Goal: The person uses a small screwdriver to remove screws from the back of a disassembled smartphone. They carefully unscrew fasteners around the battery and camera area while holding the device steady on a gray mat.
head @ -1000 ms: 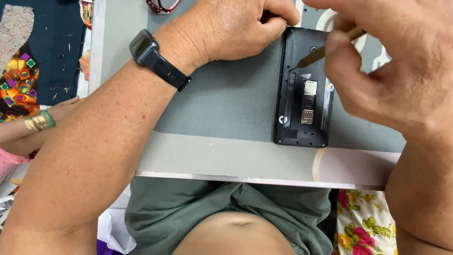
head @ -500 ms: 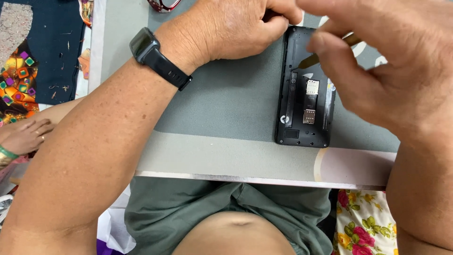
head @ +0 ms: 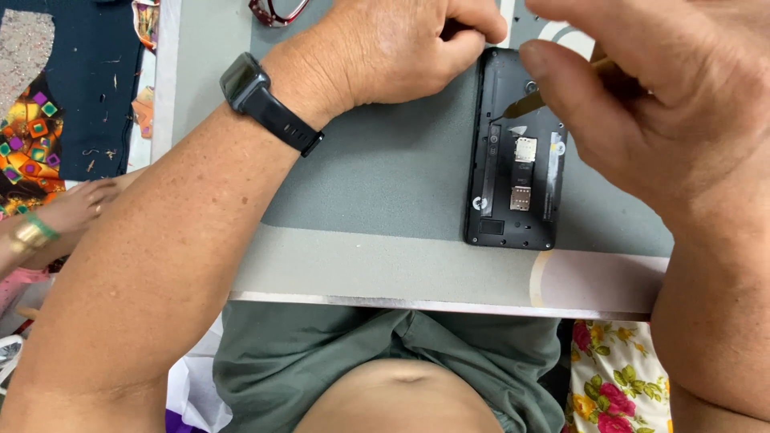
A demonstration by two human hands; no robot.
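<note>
The phone [head: 513, 152] lies face down on the grey mat [head: 377, 176], its back cover off, just below the fingertips of both hands. It is a black slab with rounded corners, its long axis running away from the person. Inside the open back sit two small metal card slots, one above the other down the middle, with a narrow dark strip along the left edge and a pale strip along the right. A small round white mark shows near the lower left corner, and a little rectangular recess sits at the bottom edge.

The left hand [head: 393, 52] is curled, its fingers folded down onto the phone's top left corner, pinning it to the mat. A black watch [head: 257, 96] wraps that wrist.

The right hand [head: 650, 104] is closed around a thin brass-coloured tool [head: 529, 103], thumb pressed along the shaft; the rest of the handle is hidden under the fingers. The tool's dark tip pokes out left of the thumb and rests on the upper part of the phone's open back, just above the top card slot.

Red glasses [head: 277, 10] lie on the mat beyond the left hand's knuckles. Far left of the left forearm, another person's hand [head: 76, 208] with a gold bangle rests over patterned cloth.
</note>
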